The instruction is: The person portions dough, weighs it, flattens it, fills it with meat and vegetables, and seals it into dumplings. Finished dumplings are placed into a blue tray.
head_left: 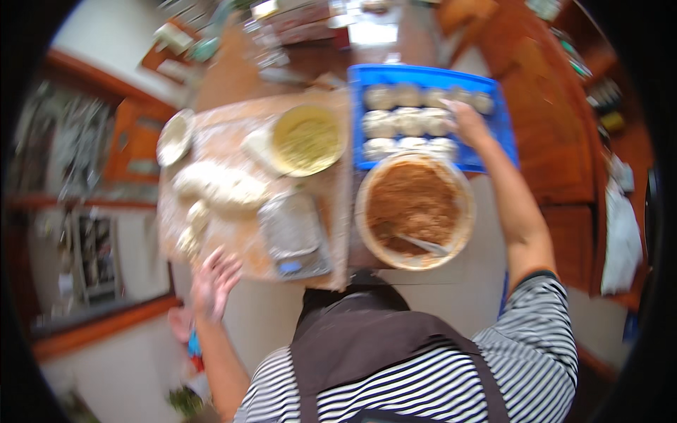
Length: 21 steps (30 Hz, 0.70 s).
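My left hand (216, 283) is held at the near left edge of a floured wooden board (333, 211), empty, its fingers apart and whitened with flour. Just beyond it are small dough pieces (191, 232) and a long lump of dough (222, 185). My right hand (468, 124) reaches over a blue plastic tray (423, 75), its fingertips at the right end of the middle row of dough balls (410, 121). Motion blur hides whether those fingers grip a ball. Several balls lie there in three rows.
A round tub of brown crumbly filling (412, 201), with a spoon (423, 245) in it, overlaps the tray's near side. On the board are a digital scale (293, 232), a yellow bowl of greenish filling (307, 140) and a small white bowl (176, 138). Wooden cabinets (534, 116) stand right.
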{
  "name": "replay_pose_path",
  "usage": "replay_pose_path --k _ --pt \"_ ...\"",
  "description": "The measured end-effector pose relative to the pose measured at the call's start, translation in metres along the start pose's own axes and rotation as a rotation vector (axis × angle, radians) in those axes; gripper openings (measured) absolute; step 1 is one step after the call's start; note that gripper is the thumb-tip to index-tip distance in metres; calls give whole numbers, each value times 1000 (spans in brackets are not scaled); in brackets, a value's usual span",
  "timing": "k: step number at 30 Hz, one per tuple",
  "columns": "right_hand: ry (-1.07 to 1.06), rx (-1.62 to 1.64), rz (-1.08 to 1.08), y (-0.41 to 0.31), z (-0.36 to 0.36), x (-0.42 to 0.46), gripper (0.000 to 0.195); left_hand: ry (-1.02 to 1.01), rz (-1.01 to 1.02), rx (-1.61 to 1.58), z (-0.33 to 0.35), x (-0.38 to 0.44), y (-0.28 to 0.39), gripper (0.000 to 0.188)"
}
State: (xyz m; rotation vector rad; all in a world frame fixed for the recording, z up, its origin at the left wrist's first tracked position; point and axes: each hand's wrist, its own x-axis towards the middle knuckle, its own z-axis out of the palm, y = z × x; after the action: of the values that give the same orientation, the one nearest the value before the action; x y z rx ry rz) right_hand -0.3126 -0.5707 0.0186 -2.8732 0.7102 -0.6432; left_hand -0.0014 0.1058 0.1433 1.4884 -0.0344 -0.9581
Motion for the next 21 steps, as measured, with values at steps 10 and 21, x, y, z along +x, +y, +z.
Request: replay_pose_path --k 10,21 --pt "-246 223 275 -113 -112 22 47 529 -26 12 -118 94 -21 55" --pt "-218 308 127 -369 -168 11 50 456 613 1240 -157 237 6 40"
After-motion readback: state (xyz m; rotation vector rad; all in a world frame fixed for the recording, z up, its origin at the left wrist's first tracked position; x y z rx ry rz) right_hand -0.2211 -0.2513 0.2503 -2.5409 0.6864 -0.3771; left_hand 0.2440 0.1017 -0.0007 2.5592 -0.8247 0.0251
